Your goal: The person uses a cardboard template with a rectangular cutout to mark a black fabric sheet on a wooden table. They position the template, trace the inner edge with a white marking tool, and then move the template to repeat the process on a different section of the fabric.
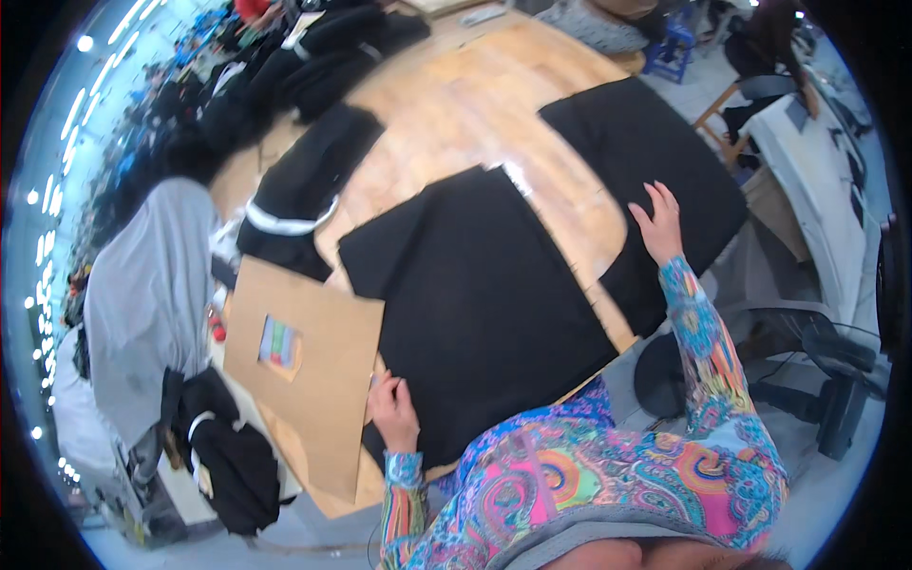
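A large black fabric panel (pixel 475 285) lies flat on the wooden table in front of me. My left hand (pixel 393 412) is at its near left edge, beside a brown cardboard sheet (pixel 318 408). The fingers of that hand are curled together; whatever they may grip is hidden. My right hand (pixel 658 224) has its fingers and thumb apart and holds nothing. It is over a second black fabric panel (pixel 655 142) on the table's right side; whether it touches the cloth I cannot tell.
A tied black fabric bundle (pixel 318 157) lies at the far left of the wooden table (pixel 456 95). A grey cloth (pixel 152 294) drapes over something further left, with another tied black bundle (pixel 233 456) below. On the right are a black fan (pixel 836 389) and a blue stool (pixel 671 47).
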Demonstrator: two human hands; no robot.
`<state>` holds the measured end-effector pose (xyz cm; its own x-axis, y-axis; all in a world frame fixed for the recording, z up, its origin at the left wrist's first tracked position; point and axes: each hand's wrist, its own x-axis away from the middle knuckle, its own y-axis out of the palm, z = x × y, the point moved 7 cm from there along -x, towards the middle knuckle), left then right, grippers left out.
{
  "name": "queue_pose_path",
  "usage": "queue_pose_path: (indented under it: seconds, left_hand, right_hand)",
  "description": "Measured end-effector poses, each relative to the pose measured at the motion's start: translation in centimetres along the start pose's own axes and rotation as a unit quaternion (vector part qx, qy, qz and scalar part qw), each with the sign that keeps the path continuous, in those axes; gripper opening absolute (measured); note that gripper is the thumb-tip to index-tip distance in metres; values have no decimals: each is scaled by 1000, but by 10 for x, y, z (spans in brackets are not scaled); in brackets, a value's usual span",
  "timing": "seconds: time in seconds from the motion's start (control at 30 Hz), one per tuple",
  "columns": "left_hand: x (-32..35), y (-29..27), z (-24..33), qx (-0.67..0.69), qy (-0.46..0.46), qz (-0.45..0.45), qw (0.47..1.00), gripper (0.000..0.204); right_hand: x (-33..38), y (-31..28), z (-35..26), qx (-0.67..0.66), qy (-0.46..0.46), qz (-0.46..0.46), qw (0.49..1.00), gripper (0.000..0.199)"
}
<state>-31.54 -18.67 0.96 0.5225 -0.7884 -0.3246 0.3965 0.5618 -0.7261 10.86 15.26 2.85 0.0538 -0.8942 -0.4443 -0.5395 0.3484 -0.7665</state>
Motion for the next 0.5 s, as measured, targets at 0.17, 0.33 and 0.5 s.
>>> queue_pose_path:
  seconds: [0.17, 0.33, 0.5]
  left_hand:
    - [-1, 7, -2, -2, -10, 7, 1000, 10]
    - [-1, 15, -4, -33, -8, 4, 999, 8]
    - [-3, 15, -2, -33, -16, 4, 999, 8]
  right_hand:
    - [-76, 50, 109, 212, 189, -156, 946, 64]
    - [-117, 86, 91, 216, 189, -170, 943, 68]
    - [-151, 141, 37, 201, 90, -147, 964, 56]
